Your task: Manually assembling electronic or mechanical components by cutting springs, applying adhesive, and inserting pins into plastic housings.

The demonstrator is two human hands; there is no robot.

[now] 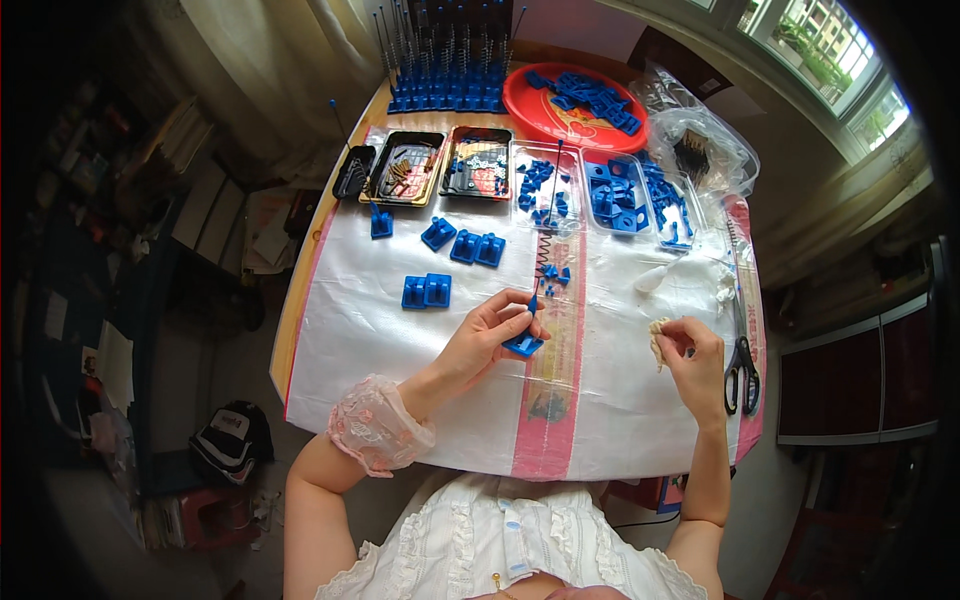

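My left hand (493, 328) is closed on a blue plastic base with a spring rod (526, 343). A dark coil spring (545, 262) and a thin rod with a blue tip rise from it toward the trays. To the right, my right hand (697, 358) pinches a crumpled cream cloth (658, 343) just above the covered table. Small blue plastic pieces (551, 274) lie beyond my left hand. Left of it sit a joined pair of blue blocks (427, 291) and several more blue blocks (477, 248).
Black trays (408, 168) of small metal parts and clear trays (619, 193) of blue parts line the far side. Behind them stand assembled spring pieces (446, 90) and a red plate (515, 108) of blue parts. Black-handled scissors (742, 378) lie at the right edge.
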